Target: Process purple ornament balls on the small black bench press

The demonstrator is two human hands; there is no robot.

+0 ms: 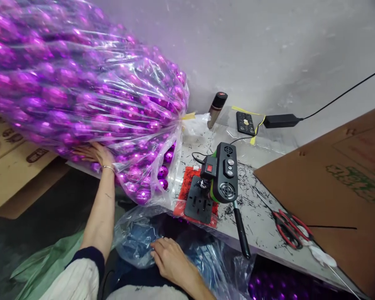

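Observation:
A large clear plastic bag [118, 91] full of shiny purple balls lies across the left of the table, its neck tied with yellow tape. Several balls [163, 171] show at an opening in its side. My left hand [96, 155] rests against the bag's lower side, fingers spread. Near my lap, my right hand [171, 256] has its fingers curled at the edge of a clear plastic bag [137, 241]. A black machine with a lever [226, 173] stands on a red mat [184, 189], right of the balls.
Red-handled scissors [289, 229] lie near the table's front edge. A cardboard box [337, 179] stands at right, another [15, 158] at left. Behind the machine are a dark bottle [217, 109], a black panel [245, 122] and an adapter [281, 121]. Black scraps litter the tabletop [256, 225].

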